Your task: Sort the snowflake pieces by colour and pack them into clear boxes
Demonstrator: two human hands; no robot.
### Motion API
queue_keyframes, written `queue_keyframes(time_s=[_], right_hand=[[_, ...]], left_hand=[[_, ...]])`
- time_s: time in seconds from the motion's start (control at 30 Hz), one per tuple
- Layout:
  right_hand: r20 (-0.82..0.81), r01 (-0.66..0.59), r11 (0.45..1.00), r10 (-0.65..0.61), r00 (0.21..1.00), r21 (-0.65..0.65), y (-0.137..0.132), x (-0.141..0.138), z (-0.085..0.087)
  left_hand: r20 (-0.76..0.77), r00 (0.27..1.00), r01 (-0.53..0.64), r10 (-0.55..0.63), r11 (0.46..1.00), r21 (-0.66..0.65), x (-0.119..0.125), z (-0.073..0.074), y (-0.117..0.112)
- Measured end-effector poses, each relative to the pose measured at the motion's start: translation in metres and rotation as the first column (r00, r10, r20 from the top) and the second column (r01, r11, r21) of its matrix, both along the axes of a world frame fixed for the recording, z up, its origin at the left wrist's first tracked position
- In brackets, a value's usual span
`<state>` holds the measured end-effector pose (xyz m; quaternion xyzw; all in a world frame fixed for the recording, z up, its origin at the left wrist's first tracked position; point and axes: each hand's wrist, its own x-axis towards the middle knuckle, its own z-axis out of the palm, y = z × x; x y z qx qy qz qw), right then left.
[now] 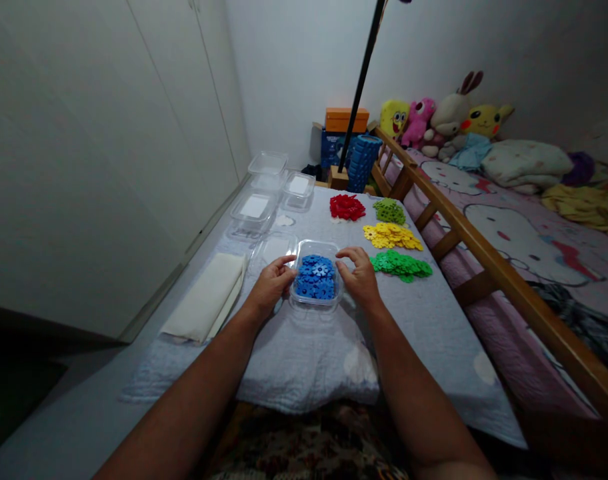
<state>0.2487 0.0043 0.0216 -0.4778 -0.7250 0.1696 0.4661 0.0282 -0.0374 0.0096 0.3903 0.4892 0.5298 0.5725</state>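
A clear plastic container full of blue snowflake pieces sits on the pale cloth in front of me. My left hand grips its left side, fingers curled round the rim. At the right side my right hand holds it, thumb and fingers bent over the edge. To the right lie separate piles of pieces: bright green, yellow, olive green and red.
Empty clear containers and lids stand at the back left. A folded cream cloth lies left. A wooden bed rail runs along the right, with plush toys beyond. A black pole rises behind.
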Motion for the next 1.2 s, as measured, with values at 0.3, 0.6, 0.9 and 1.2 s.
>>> queue_keyframes(time_s=[0.3,0.6,0.9,1.2], right_hand=[[-0.132,0.084,0.994,-0.092,0.987,-0.066,0.001,0.002,-0.007],[-0.154,0.087,0.992,-0.101,0.983,-0.096,0.001,0.003,-0.008],[-0.167,0.059,0.976,-0.096,0.981,-0.212,-0.003,0.0,-0.008],[-0.143,0.123,0.958,-0.164,0.976,-0.258,-0.002,0.003,-0.01]], left_hand=[[-0.031,0.999,-0.008,0.008,1.0,-0.016,-0.001,-0.002,0.0],[-0.275,0.925,-0.21,0.261,0.956,0.204,-0.006,-0.005,0.002],[-0.215,0.967,-0.112,0.139,0.985,0.134,-0.001,-0.004,0.002],[-0.256,0.965,-0.02,0.061,0.987,0.158,0.004,0.001,-0.001]])
